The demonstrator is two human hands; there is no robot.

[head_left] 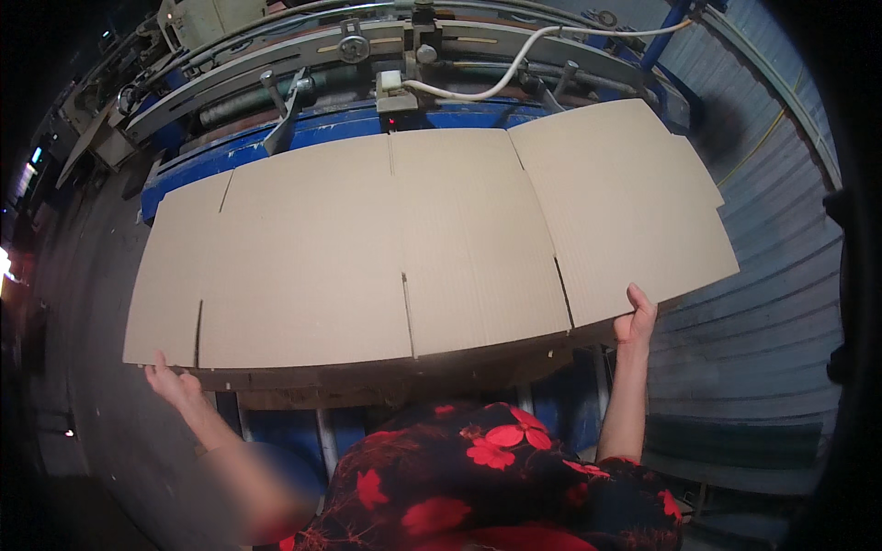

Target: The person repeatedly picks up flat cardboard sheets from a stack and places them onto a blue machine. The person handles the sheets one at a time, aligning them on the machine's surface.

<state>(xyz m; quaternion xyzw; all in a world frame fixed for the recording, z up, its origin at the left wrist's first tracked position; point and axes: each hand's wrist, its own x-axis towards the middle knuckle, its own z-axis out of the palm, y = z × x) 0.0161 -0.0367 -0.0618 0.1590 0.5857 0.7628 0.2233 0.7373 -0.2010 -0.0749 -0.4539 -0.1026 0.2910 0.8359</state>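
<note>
A wide, flat brown cardboard sheet [312, 257] spreads before me, slotted and creased like an unfolded box blank. My left hand [175, 384] grips its near left corner, thumb along the edge and fingers partly hidden. At the near right edge, my right hand [637, 317] holds the same sheet with the thumb on top and the other fingers underneath. The sheet's right panel bends slightly upward along a crease. More brown cardboard [478, 365] shows below the near edge. The far edge of the sheet lies against the blue machine bed.
Beyond the sheet stands a blue and grey machine [340, 119] with rollers, metal levers and a handwheel [353, 49]. A white cable [514, 64] runs to a small box [395, 92] with a red light. A corrugated metal wall [753, 303] rises on the right.
</note>
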